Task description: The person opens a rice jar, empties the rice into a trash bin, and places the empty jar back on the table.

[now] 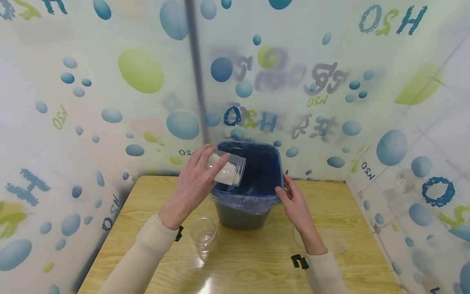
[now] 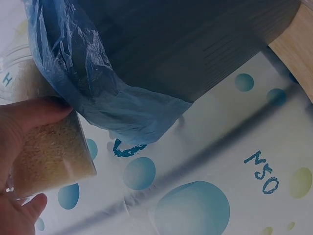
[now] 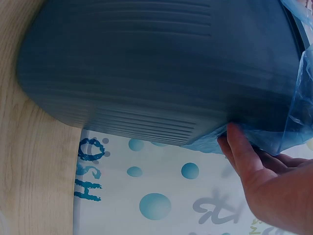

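Note:
My left hand (image 1: pixel 196 183) grips a clear plastic jar (image 1: pixel 229 168) tipped on its side, its mouth over the left part of the bin's opening. Pale, rice-like grains (image 2: pixel 51 156) fill much of the jar in the left wrist view. A dark grey trash bin (image 1: pixel 240 217) stands upright on the table, lined with a blue plastic bag (image 1: pixel 253 200) folded over its rim. At the bin's right side, my right hand (image 1: pixel 295 204) holds the rim through the bag. In the right wrist view its fingers (image 3: pixel 244 152) lie against the bag-covered corner.
A second clear jar (image 1: pixel 203 237) stands on the wooden table (image 1: pixel 257 261), left of the bin. Near the right forearm lies a round clear lid (image 1: pixel 335 241). Behind the bin hangs a patterned curtain (image 1: pixel 154 106).

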Demonstrator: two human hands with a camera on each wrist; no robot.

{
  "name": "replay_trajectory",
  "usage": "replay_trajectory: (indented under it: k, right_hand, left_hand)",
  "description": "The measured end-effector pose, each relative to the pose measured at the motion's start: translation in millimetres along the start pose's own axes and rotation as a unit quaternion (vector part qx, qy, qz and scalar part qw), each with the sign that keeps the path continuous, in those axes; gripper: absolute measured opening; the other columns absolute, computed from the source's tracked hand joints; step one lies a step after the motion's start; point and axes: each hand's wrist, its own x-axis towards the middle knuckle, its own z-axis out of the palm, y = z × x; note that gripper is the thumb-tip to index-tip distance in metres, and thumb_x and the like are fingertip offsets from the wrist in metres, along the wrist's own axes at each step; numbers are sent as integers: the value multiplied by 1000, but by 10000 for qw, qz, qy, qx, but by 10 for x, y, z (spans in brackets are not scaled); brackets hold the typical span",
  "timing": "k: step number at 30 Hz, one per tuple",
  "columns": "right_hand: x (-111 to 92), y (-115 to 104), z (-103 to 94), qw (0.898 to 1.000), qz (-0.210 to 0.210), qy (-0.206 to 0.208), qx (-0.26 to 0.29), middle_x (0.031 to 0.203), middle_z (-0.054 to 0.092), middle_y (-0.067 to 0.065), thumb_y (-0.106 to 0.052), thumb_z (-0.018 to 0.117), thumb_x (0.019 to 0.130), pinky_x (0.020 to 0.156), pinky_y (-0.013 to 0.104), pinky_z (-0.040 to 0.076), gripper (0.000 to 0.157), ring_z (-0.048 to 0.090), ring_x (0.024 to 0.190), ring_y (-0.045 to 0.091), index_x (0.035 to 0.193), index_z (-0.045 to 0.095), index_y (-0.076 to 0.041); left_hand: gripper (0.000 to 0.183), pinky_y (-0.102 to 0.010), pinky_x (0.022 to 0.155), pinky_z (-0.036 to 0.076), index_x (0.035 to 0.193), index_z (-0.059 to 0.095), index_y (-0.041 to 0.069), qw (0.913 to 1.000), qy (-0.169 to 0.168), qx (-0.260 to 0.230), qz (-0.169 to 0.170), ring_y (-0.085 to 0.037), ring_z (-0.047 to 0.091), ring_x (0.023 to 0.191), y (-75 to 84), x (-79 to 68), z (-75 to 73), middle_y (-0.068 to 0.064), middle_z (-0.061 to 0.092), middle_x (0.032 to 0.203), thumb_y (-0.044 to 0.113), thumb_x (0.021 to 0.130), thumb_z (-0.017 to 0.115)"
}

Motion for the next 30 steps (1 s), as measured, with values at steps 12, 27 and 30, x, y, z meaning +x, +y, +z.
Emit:
replay_trajectory:
  k: [12,27,30]
  right_hand:
    - [3,-1,3,10000,8,11,21,165,33,18,-25,53,109,116,48,36,63,39,148,35,164,26,-7]
    - [3,14,2,10000,44,-14,25,166,31,18,-27,53,110,116,49,36,64,39,148,36,164,26,-7]
    - [1,8,2,10000,42,1,-22,166,31,18,-28,53,110,116,49,36,64,40,148,36,164,26,-7]
  left_hand:
    - [90,-51,116,39,150,52,18,9999,76,30,83,-41,38,145,-8,-7,2,-21,49,144,3,71,93]
    - [91,-52,113,42,151,51,18,10000,-20,61,35,-40,36,147,-13,-8,-5,-20,48,145,1,71,91]
    - [93,-52,113,42,152,50,19,10000,-7,21,21,-39,35,147,-14,-10,-12,-20,47,145,0,71,92]
